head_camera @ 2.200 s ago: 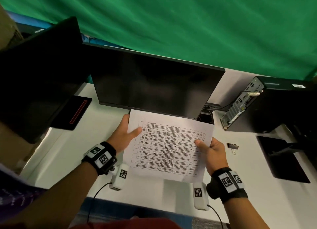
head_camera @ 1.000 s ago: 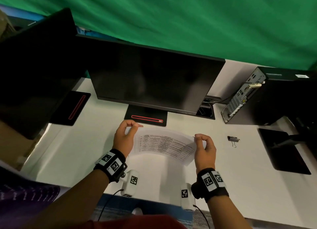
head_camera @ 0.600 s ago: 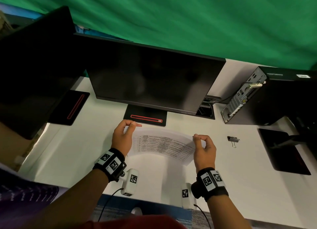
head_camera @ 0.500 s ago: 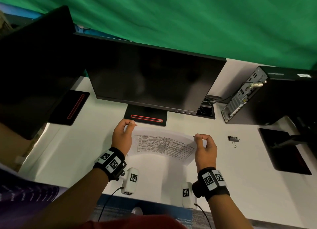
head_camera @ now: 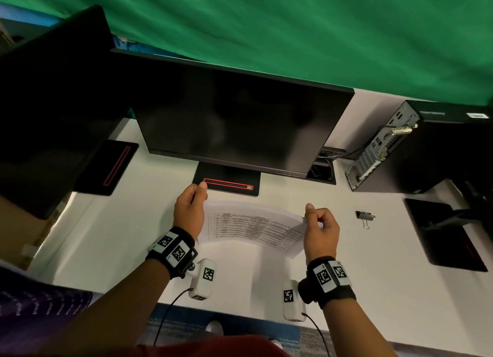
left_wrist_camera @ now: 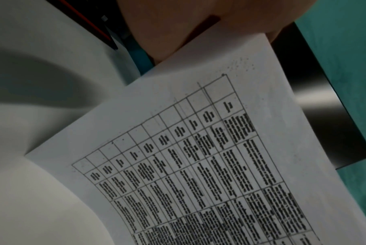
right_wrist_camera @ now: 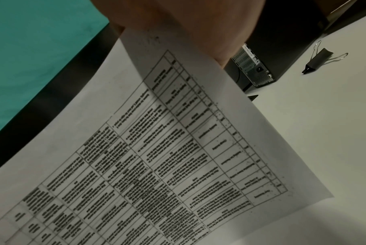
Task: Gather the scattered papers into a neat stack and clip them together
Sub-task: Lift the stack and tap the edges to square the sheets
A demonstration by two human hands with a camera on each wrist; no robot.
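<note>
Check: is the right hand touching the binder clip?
Apart. The head view shows bare desk between the right hand, pinching the papers, and the binder clip.

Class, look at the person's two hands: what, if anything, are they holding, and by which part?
Both hold the papers: the left hand pinches the stack's upper left edge, the right hand its upper right edge. The binder clip lies unheld.

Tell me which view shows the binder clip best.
The right wrist view: the binder clip lies large on the desk, its black body and wire handles clear. The head view shows it small, beside the right hand. The left wrist view misses it.
</note>
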